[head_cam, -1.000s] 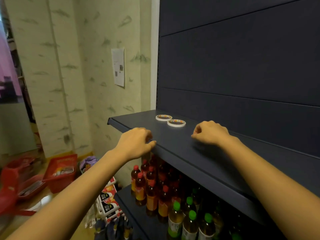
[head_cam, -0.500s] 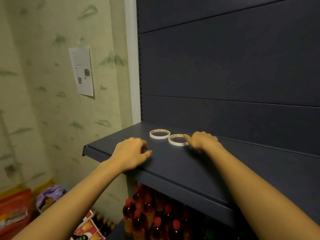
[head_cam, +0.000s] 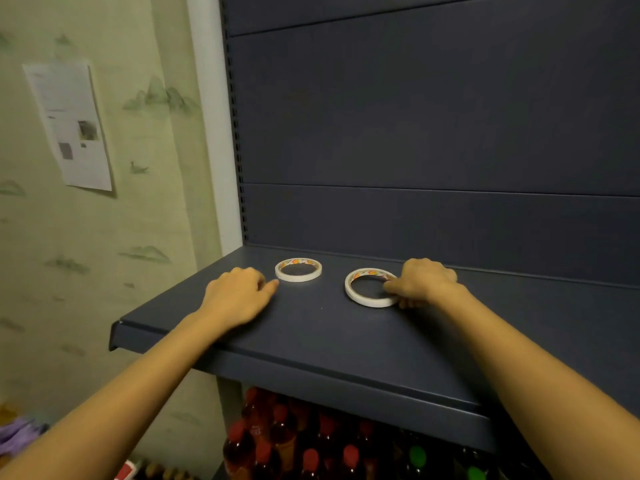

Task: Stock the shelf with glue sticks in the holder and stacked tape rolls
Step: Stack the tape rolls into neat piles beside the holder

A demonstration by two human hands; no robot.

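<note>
- Right hand (head_cam: pixel 424 282) has advanced onto the right tape roll (head_cam: pixel 367 302) and now pinches its rim, probably to lift it for stacking.
- Left hand (head_cam: pixel 239 296) rests on the shelf (head_cam: pixel 311 341), fingers curled and holding nothing, thumb just beside the left tape roll (head_cam: pixel 298 278).
- Both rolls lie flat, apart and unstacked. No glue sticks or holder are visible.
- Bottles (head_cam: pixel 311 457) stand on the shelf below. The path between the rolls appears unobstructed.
</note>
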